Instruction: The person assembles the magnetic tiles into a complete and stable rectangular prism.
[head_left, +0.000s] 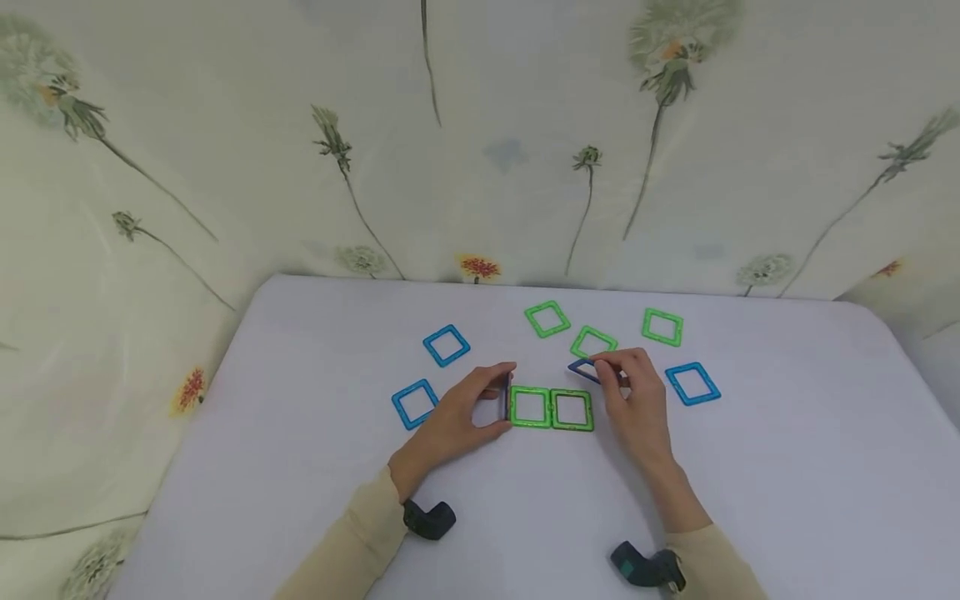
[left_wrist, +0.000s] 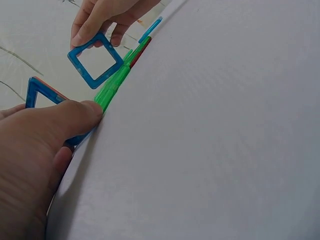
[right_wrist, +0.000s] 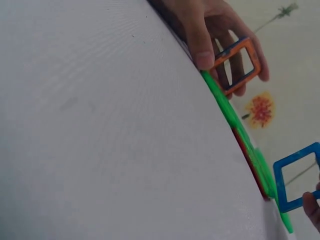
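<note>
My left hand (head_left: pixel 450 423) holds a square magnetic tile (head_left: pixel 506 400) upright between thumb and fingers, blue on one side and orange on the other (right_wrist: pixel 256 60). Its lower edge stands along the left side of a green square tile (head_left: pixel 530 389). A second green tile (head_left: pixel 572 428) lies flat against the first one's right side; a red layer shows under it in the wrist views. My right hand (head_left: pixel 639 404) pinches a blue square tile (left_wrist: pixel 81 71) by one edge. That tile is tilted and raised, behind and slightly right of the second green tile in the head view.
Two blue tiles (head_left: pixel 447 362) (head_left: pixel 399 412) lie to the left. Farther back are several loose green tiles (head_left: pixel 548 333), one (head_left: pixel 663 341) at the right. Another blue tile (head_left: pixel 693 402) sits right of my right hand. A flowered cloth (head_left: pixel 510 208) hangs behind the white table (head_left: pixel 510 517).
</note>
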